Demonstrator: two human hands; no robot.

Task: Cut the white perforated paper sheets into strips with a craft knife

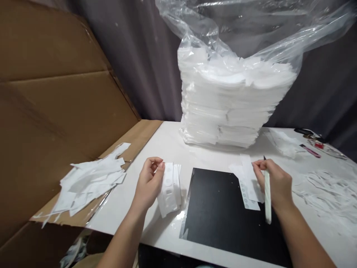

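Note:
My left hand (150, 178) is closed, thumb against fingers, on the top of a few white strips (169, 193) with small cut-out shapes. They hang just left of the black mat (217, 216). Over the mat's right part, my right hand (275, 182) is closed round a slim white-handled tool (267, 197) with a dark pointed tip; its exact kind is unclear. Its thumb and forefinger meet at the edge of a white paper-like strip (249, 182). Beneath that lies another strip with a row of round marks (245, 195). Whether the fingers pinch the strip, I cannot tell.
A tall stack of white sheets (231, 100) in an opened clear plastic bag stands at the back. Cut white pieces (89, 182) lie on cardboard (145, 130) at left. Thin white scraps (329, 193) spread at right. A pink-and-black cutter (311, 150) lies at the far right.

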